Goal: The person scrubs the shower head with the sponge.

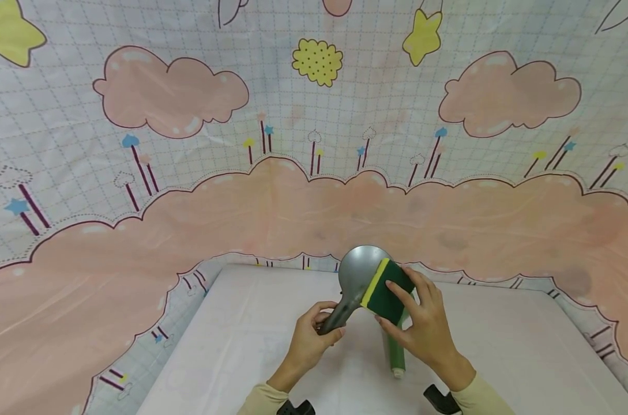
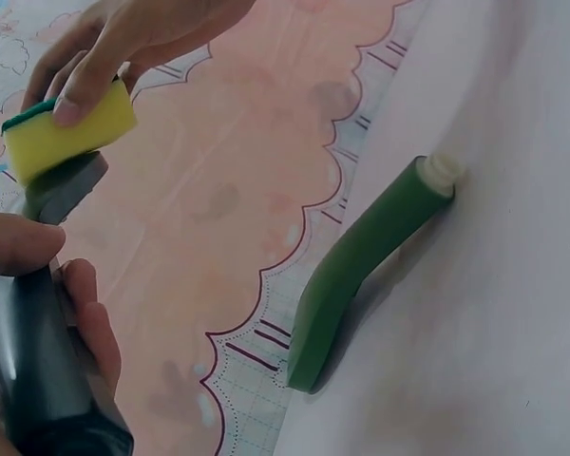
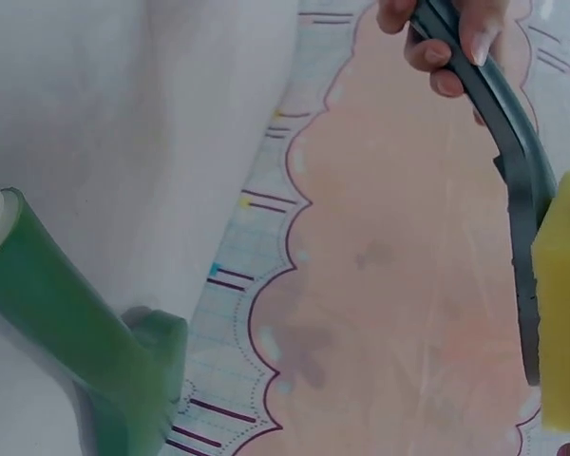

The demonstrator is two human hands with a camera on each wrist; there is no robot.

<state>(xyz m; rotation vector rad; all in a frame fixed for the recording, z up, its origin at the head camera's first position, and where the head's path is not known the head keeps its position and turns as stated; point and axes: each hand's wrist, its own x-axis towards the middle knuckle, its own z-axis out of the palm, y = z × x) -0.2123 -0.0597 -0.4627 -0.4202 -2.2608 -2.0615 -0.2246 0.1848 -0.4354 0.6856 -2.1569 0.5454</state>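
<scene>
My left hand [image 1: 314,340] grips the dark handle of a grey shower head [image 1: 359,271], which is held up above the table with its smooth round back facing the head camera. In my right hand [image 1: 425,320] is a sponge [image 1: 388,291], yellow with a dark green scouring side, pinched between thumb and fingers. In the right wrist view the sponge's yellow side [image 3: 562,313] lies against the shower head. A green, bent, handle-like piece with a white end [image 2: 370,252] lies on the table below; in the head view the sponge and right hand hide its far part.
The white table [image 1: 230,340] stretches under both hands. Behind it hangs a patterned cloth [image 1: 293,213] with clouds and stars, which also shows along the table's sides. Dark wrist straps [image 1: 440,399] show near the sleeves.
</scene>
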